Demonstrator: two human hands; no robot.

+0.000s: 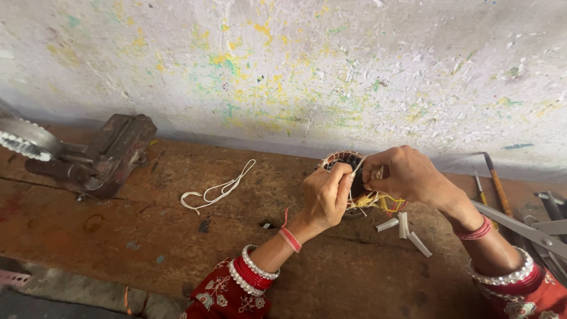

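Both hands grip a wound copper coil (345, 171) above the workbench (147, 236).
Left hand (323, 198) pinches its string; right hand (407, 174) clasps the rim, white sleeves (404, 227) just beneath.

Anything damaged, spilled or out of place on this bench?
Nothing looks damaged. Loose bits lie about: a white cord left of the hands and short white sleeve pieces under the right hand. The wall is paint-spattered.

Soft, even daylight fills the scene; the pale wall (295, 65) is bright, shadows on the tabletop (147, 236) are faint, and the edges bend and blur slightly.
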